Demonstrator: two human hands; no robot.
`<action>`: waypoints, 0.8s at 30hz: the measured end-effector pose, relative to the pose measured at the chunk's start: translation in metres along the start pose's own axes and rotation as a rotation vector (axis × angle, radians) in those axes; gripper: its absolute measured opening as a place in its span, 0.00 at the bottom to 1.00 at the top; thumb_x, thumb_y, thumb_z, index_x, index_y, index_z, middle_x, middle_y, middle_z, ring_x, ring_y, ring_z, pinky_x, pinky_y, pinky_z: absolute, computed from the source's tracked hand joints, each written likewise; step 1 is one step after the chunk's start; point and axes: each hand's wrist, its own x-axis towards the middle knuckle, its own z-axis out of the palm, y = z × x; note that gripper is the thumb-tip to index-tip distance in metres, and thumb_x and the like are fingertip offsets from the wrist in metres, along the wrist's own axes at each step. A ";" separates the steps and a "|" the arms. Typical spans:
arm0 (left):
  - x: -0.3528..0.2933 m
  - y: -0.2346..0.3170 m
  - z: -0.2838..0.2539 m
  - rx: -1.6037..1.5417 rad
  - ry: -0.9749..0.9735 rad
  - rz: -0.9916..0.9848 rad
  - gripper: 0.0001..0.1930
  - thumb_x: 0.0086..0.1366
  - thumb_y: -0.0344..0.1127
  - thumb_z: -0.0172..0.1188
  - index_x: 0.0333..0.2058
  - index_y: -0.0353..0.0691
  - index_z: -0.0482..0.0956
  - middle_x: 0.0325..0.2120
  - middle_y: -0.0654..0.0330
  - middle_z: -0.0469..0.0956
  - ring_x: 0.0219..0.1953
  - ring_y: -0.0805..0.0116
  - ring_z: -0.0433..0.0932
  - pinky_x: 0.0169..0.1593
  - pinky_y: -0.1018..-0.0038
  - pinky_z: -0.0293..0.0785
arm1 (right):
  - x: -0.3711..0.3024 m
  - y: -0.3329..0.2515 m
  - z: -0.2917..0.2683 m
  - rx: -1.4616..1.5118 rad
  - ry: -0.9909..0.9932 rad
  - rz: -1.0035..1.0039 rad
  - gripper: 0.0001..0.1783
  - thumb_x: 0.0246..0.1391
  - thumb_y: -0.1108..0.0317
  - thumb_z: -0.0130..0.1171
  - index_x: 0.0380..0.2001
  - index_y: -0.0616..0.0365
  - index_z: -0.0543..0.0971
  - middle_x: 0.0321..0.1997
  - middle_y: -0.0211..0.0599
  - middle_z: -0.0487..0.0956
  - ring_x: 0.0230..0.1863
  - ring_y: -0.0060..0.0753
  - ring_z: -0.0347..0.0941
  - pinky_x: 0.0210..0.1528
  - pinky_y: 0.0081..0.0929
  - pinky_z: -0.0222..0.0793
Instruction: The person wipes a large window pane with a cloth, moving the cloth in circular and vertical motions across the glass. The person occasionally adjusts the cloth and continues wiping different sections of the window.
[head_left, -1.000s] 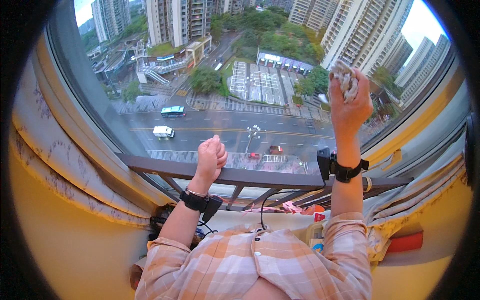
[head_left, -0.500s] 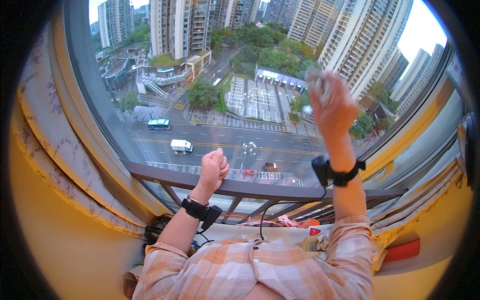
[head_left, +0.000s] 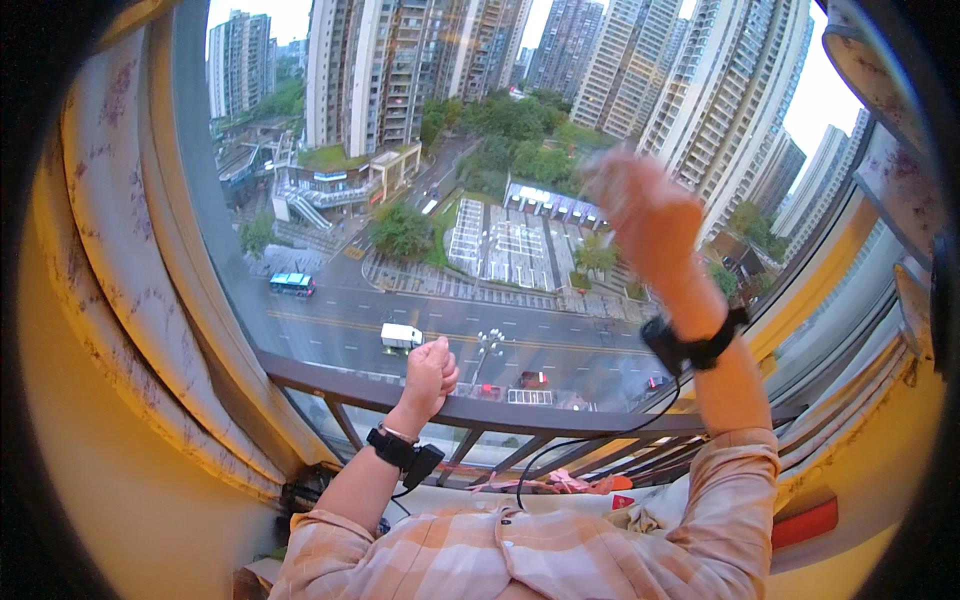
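My right hand (head_left: 648, 205) is raised in front of the window pane (head_left: 540, 330), smeared by motion. Its fingers are closed around a crumpled pale grey cloth (head_left: 604, 176), which blurs against the glass. Whether the cloth touches the pane I cannot tell. Lower and to the left, my left hand (head_left: 430, 378) makes a fist just above the dark railing (head_left: 500, 412), with nothing visible in it. Black straps with small boxes circle both wrists.
Patterned curtains (head_left: 135, 250) hang at the left, with more bunched at the right. A black cable (head_left: 590, 437) runs from my right wrist down to my chest. Pink ribbon-like stuff (head_left: 565, 482) lies below the railing. Beyond the glass are a road and towers.
My right hand has shifted slightly left and down with the cloth, its forearm now slanting more. The view has tilted, so the railing and my left fist sit lower.
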 end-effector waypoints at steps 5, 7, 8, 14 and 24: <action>-0.001 0.001 0.000 -0.036 0.020 -0.005 0.19 0.72 0.41 0.45 0.20 0.45 0.58 0.10 0.71 0.52 0.09 0.82 0.49 0.12 0.81 0.42 | 0.049 0.050 0.001 0.093 0.239 0.236 0.10 0.57 0.53 0.55 0.33 0.46 0.73 0.15 0.28 0.68 0.11 0.26 0.65 0.11 0.29 0.60; -0.001 0.001 -0.001 -0.020 0.000 0.005 0.20 0.72 0.41 0.44 0.19 0.46 0.57 0.10 0.71 0.52 0.10 0.81 0.49 0.13 0.81 0.43 | 0.026 0.016 0.012 0.248 0.180 0.127 0.10 0.58 0.54 0.54 0.33 0.47 0.73 0.14 0.27 0.66 0.10 0.24 0.61 0.10 0.28 0.57; -0.001 0.000 -0.002 0.005 -0.006 0.016 0.21 0.72 0.41 0.44 0.18 0.47 0.56 0.10 0.71 0.52 0.10 0.81 0.49 0.13 0.81 0.43 | 0.002 -0.007 0.012 -0.030 0.108 -0.058 0.08 0.57 0.58 0.54 0.31 0.47 0.71 0.15 0.27 0.64 0.10 0.23 0.59 0.09 0.27 0.55; 0.001 -0.001 -0.005 0.019 -0.040 0.030 0.22 0.72 0.41 0.44 0.17 0.47 0.55 0.10 0.71 0.51 0.10 0.80 0.49 0.13 0.81 0.43 | -0.059 -0.009 0.002 0.229 -0.104 -0.248 0.06 0.53 0.63 0.59 0.28 0.47 0.73 0.17 0.29 0.63 0.10 0.25 0.62 0.10 0.27 0.57; 0.001 0.000 -0.003 -0.013 -0.042 0.011 0.23 0.73 0.41 0.44 0.16 0.47 0.54 0.10 0.71 0.51 0.10 0.81 0.49 0.12 0.81 0.43 | 0.018 0.069 -0.012 0.095 0.210 0.113 0.10 0.54 0.56 0.59 0.38 0.43 0.77 0.23 0.26 0.78 0.15 0.23 0.70 0.15 0.19 0.65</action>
